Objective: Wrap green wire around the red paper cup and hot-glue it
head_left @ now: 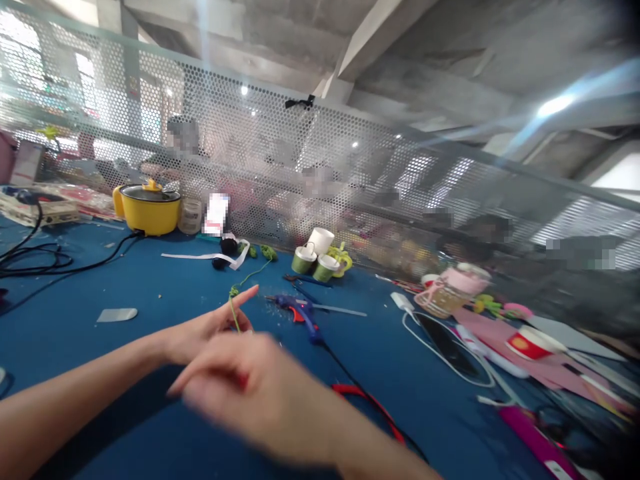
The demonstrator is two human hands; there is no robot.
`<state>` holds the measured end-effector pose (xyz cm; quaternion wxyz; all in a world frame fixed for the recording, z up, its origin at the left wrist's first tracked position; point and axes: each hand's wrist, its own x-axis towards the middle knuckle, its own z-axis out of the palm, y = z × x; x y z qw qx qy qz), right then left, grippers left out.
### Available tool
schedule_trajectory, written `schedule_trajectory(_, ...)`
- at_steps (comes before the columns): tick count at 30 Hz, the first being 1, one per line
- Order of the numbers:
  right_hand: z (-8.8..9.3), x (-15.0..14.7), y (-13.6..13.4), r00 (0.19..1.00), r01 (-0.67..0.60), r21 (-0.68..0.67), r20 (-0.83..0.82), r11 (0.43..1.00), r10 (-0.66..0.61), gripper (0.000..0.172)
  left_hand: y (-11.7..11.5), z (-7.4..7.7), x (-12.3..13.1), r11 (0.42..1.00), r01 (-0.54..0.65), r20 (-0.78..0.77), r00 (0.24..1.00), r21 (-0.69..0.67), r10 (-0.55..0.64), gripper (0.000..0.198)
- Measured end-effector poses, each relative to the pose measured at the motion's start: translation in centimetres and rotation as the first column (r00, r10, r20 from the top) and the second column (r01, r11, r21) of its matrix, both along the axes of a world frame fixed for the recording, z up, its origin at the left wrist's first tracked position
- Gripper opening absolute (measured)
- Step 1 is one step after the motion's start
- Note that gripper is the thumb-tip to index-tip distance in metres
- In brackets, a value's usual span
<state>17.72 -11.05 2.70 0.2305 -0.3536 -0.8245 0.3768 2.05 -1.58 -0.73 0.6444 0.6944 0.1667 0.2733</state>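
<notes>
My left hand (207, 330) reaches in from the left over the blue table (75, 347). Its index finger points out, and a green cord (234, 307) runs from its fingers up toward the green yarn balls (267, 252) at the back. My right hand (250, 390) lies in front of it, smeared by motion, fingers curled toward the left hand; something small and red shows under its fingers. A blue glue gun (300, 313) lies just beyond both hands.
A yellow cooking pot (149, 208) with black cables (60, 263) stands at the back left. Green-and-white cups (315, 260), a white ribbon (205, 256), a phone with white cable (445, 343), pink sheets (525, 363) and a red paper cup (525, 343) lie around. A perforated metal screen (300, 167) backs the table.
</notes>
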Motion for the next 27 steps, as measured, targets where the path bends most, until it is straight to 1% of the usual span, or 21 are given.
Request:
schedule_trajectory(1, 1.5, 1.1, 2.4, 0.980, 0.187, 0.048, 0.059, 0.981, -0.189, 0.022, 0.1, 0.1, -0.1, 1.000, 0.001, 0.024, 1.000, -0.006, -0.001, 0.097)
schedule_trajectory(2, 2.5, 2.6, 4.6, 0.898, 0.411, 0.118, 0.117, 0.904, -0.424, 0.021, 0.2, 0.2, -0.2, 1.000, -0.008, 0.024, 1.000, -0.013, 0.009, 0.100)
schedule_trajectory(3, 3.0, 4.2, 6.6, 0.758, 0.582, 0.206, 0.213, 0.787, -0.616, 0.020, 0.3, 0.3, -0.3, 1.000, -0.018, 0.008, 1.000, -0.012, 0.018, 0.102)
schedule_trajectory(4, 3.0, 5.8, 8.2, 0.607, 0.666, 0.271, 0.344, 0.694, -0.717, 0.017, 0.4, 0.4, -0.4, 1.000, -0.031, 0.005, 1.000, -0.004, 0.031, 0.103)
schedule_trajectory(5, 2.6, 7.2, 9.3, 0.542, 0.697, 0.283, 0.395, 0.659, -0.742, 0.013, 0.6, 0.6, -0.5, 0.999, -0.038, 0.001, 0.999, 0.005, 0.038, 0.103)
schedule_trajectory(7, 0.9, 9.3, 10.7, 0.478, 0.722, 0.288, 0.449, 0.629, -0.755, 0.014, 0.8, 0.8, -0.7, 0.997, -0.066, -0.017, 0.998, 0.046, 0.066, 0.103)
schedule_trajectory(9, -0.8, 10.2, 11.1, 0.445, 0.745, 0.281, 0.466, 0.605, -0.765, 0.016, 1.0, 1.0, -0.9, 0.994, -0.087, -0.019, 0.996, 0.069, 0.088, 0.102)
schedule_trajectory(10, -1.5, 10.3, 11.2, 0.434, 0.757, 0.279, 0.462, 0.591, -0.773, 0.014, 1.1, 1.1, -1.0, 0.993, -0.094, -0.015, 0.995, 0.073, 0.096, 0.101)
schedule_trajectory(12, -2.1, 10.1, 11.3, 0.425, 0.782, 0.266, 0.436, 0.564, -0.794, 0.009, 1.2, 1.3, -1.1, 0.991, -0.108, -0.004, 0.994, 0.076, 0.109, 0.100)
schedule_trajectory(13, -2.1, 10.0, 11.3, 0.427, 0.795, 0.247, 0.419, 0.553, -0.801, 0.009, 1.3, 1.4, -1.2, 0.990, -0.115, -0.001, 0.993, 0.079, 0.116, 0.100)
schedule_trajectory(16, -1.0, 9.8, 10.8, 0.465, 0.824, 0.163, 0.355, 0.543, -0.811, 0.021, 1.4, 1.5, -1.3, 0.988, -0.127, -0.002, 0.992, 0.082, 0.128, 0.100)
schedule_trajectory(17, -0.3, 9.7, 10.4, 0.503, 0.818, 0.126, 0.320, 0.562, -0.803, 0.023, 1.5, 1.5, -1.4, 0.988, -0.129, -0.005, 0.991, 0.082, 0.130, 0.101)
schedule_trajectory(18, 0.4, 9.6, 9.9, 0.558, 0.800, 0.080, 0.267, 0.595, -0.786, 0.022, 1.7, 1.4, -1.5, 0.988, -0.130, -0.006, 0.991, 0.080, 0.131, 0.101)
schedule_trajectory(19, 1.1, 9.4, 9.3, 0.617, 0.771, 0.034, 0.206, 0.636, -0.759, 0.019, 1.8, 1.4, -1.5, 0.988, -0.133, -0.005, 0.991, 0.075, 0.134, 0.101)
schedule_trajectory(20, 1.8, 9.1, 8.6, 0.689, 0.723, -0.034, 0.113, 0.690, -0.716, 0.013, 1.9, 1.3, -1.6, 0.988, -0.137, 0.000, 0.991, 0.072, 0.137, 0.100)
schedule_trajectory(21, 2.3, 8.8, 7.8, 0.727, 0.686, -0.081, 0.036, 0.723, -0.685, 0.010, 2.1, 1.2, -1.6, 0.988, -0.140, 0.005, 0.990, 0.069, 0.140, 0.100)
schedule_trajectory(23, 3.0, 7.9, 6.4, 0.752, 0.653, -0.115, -0.021, 0.748, -0.659, 0.020, 2.3, 1.1, -1.7, 0.988, -0.144, 0.011, 0.990, 0.063, 0.143, 0.100)
schedule_trajectory(24, 3.1, 7.4, 5.8, 0.758, 0.647, -0.116, -0.015, 0.754, -0.652, 0.023, 2.4, 1.0, -1.7, 0.988, -0.141, 0.013, 0.990, 0.058, 0.141, 0.100)
schedule_trajectory(27, 2.7, 6.1, 4.3, 0.760, 0.647, -0.119, 0.024, 0.753, -0.649, 0.023, 2.5, 1.0, -1.8, 0.990, -0.133, 0.013, 0.991, 0.046, 0.133, 0.101)
